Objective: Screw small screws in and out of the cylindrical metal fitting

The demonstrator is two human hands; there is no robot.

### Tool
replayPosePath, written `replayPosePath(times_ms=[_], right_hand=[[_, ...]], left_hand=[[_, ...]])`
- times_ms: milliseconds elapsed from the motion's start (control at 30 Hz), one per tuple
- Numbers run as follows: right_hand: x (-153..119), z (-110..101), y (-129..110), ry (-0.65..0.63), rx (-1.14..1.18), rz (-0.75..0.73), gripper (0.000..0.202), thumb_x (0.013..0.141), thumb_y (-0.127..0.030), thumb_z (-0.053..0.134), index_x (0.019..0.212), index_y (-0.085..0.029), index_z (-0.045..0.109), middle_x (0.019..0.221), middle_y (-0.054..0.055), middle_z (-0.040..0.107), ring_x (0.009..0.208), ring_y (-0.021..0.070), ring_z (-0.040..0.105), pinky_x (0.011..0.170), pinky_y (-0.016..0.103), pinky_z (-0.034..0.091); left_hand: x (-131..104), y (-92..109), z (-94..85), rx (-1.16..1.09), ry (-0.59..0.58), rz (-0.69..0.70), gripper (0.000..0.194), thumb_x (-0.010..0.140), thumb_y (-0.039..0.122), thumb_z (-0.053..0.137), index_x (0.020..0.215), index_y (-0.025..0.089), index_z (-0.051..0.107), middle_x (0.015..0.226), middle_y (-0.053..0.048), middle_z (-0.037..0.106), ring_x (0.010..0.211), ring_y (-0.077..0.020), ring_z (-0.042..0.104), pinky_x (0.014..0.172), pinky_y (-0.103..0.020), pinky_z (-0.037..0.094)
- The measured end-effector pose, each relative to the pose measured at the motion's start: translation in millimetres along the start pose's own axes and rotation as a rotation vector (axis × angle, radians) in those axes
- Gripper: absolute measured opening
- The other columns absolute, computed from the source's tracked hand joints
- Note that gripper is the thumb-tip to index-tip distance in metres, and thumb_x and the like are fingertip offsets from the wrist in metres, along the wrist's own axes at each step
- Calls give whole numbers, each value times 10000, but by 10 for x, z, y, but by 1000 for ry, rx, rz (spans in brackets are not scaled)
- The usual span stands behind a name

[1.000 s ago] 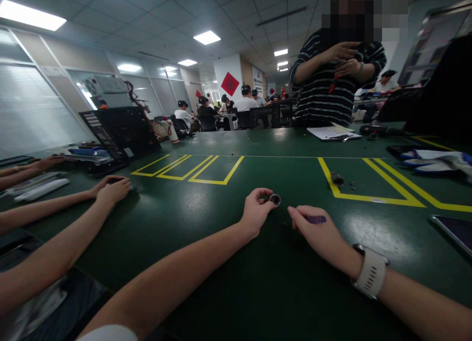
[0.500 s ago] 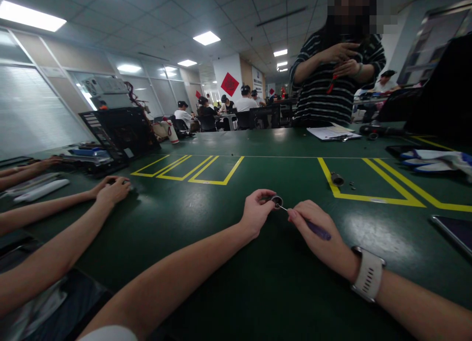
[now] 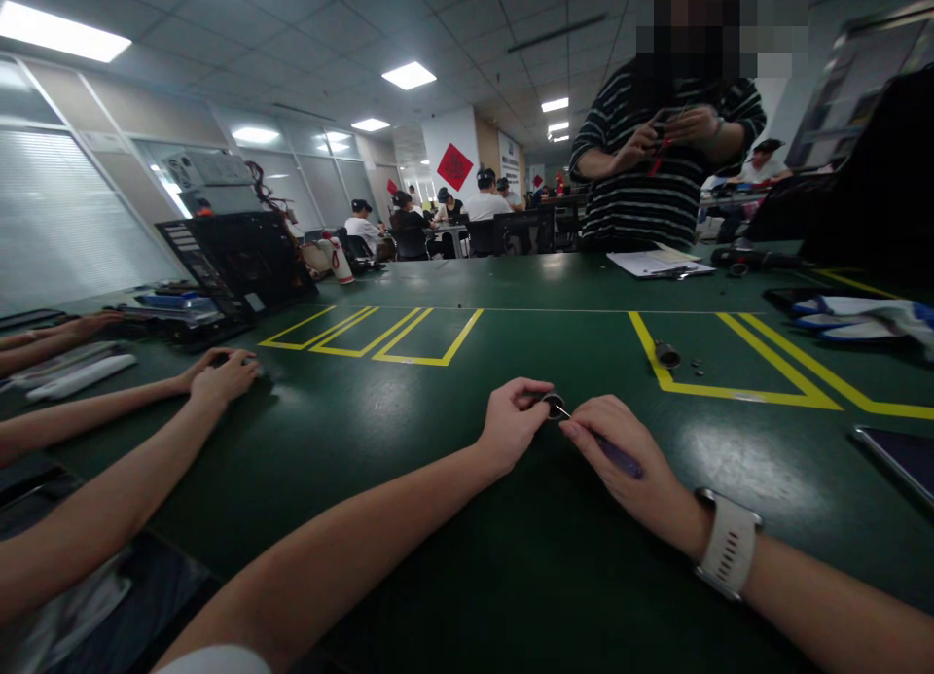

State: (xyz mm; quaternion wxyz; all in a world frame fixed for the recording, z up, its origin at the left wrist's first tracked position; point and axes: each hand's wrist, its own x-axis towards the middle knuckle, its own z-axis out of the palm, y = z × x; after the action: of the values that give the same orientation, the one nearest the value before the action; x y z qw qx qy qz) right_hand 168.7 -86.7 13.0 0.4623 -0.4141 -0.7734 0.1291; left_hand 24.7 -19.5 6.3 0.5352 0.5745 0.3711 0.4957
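Between thumb and fingers, my left hand (image 3: 512,423) pinches a small round metal cup-like part (image 3: 555,405), its hollow end turned toward my right. My right hand (image 3: 620,450) is closed round a screwdriver (image 3: 620,458) with a purple handle. The thin metal shaft points into the hollow of the part; the tip itself is too small to make out. Further off to the right, a similar dark metal cylinder (image 3: 666,354) lies on its side by a yellow tape line, with a few tiny pieces (image 3: 698,368) beside it.
Green table (image 3: 409,431) with yellow tape outlines (image 3: 413,360). Another person's hands (image 3: 223,374) work at the left, near an open computer case (image 3: 240,270). A clipboard (image 3: 661,261), gloves (image 3: 861,319) and a tablet-like device (image 3: 901,465) lie right. Someone in stripes (image 3: 657,188) stands opposite.
My left hand and the metal part have shifted slightly right. My right hand and the screwdriver have moved a little left, closer to it. The person opposite has changed hand position.
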Motion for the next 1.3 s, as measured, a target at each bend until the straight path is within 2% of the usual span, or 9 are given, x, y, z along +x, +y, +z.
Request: replayPosePath(times_ms=[700, 867, 967, 1033, 1167, 1300], right_hand=[[-3, -2, -20, -7, -18, 32, 169, 890, -273, 447, 776, -224, 561, 790, 36, 595, 756, 181, 534, 703, 347, 429], [13, -9, -22, 6, 2, 125, 205, 891, -310, 450, 739, -220, 554, 743, 30, 578, 719, 174, 525, 673, 335, 425], [24, -1, 16, 20, 30, 215, 244, 878, -353, 460, 709, -217, 571, 714, 22, 575, 701, 170, 527, 650, 324, 422], [28, 7, 54, 22, 65, 287, 251, 862, -383, 475, 724, -213, 598, 723, 21, 589, 710, 174, 540, 644, 321, 427], [35, 4, 94, 10, 159, 436, 229, 810, -411, 538, 795, -208, 643, 800, 35, 639, 768, 197, 577, 660, 329, 447], [47, -31, 52, 12, 232, 482, 267, 785, -422, 565, 894, -203, 671, 927, 63, 664, 873, 226, 593, 764, 372, 445]], left_hand=[[58, -51, -11, 38, -4, 41, 150, 672, 32, 577, 781, 120, 631, 720, -22, 676, 661, -115, 644, 655, -245, 545], [266, -65, -185, 129, 101, -9, 205, 672, 26, 588, 839, 129, 647, 729, -27, 667, 671, -126, 640, 674, -269, 539], [431, -81, -359, 225, 232, -15, 313, 614, -17, 619, 882, 136, 671, 762, -43, 675, 741, -150, 642, 753, -305, 527], [528, -115, -470, 252, 276, 2, 389, 575, -61, 619, 911, 130, 668, 803, -49, 674, 788, -150, 637, 820, -319, 504], [652, -226, -620, 310, 308, 48, 459, 536, -106, 613, 930, 125, 660, 863, -48, 659, 820, -143, 623, 882, -335, 466], [644, -264, -642, 387, 280, 118, 436, 520, -78, 658, 894, 145, 678, 909, -40, 616, 825, -145, 595, 890, -337, 444]])
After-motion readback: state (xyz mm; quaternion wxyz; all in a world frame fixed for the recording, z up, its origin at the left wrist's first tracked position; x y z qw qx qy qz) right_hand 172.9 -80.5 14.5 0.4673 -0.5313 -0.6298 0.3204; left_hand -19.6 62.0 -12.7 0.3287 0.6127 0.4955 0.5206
